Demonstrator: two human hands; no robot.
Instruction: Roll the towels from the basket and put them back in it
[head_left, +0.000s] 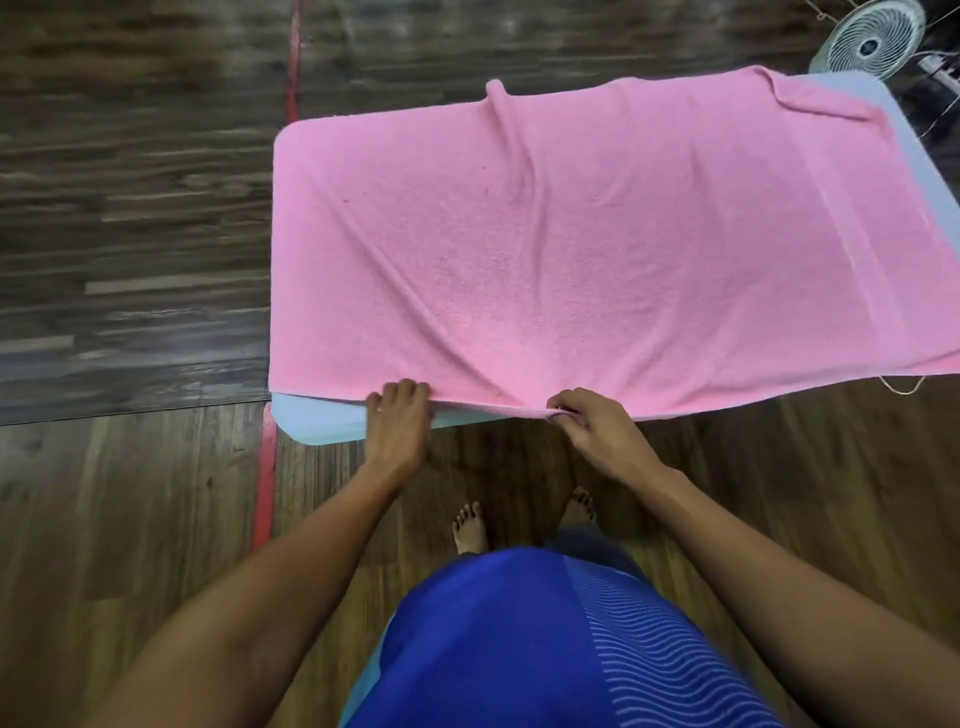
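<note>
This looked like a room in a home: wood-grain plank flooring lay all around, a white round-grilled electric fan stood on it at the far right, and bare feet stood near a pale blue table draped with a pink terry towel.

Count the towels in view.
1. The pink towel lies spread over the light blue table, left hand and right hand gripping its near edge. More may be out of view.
</note>
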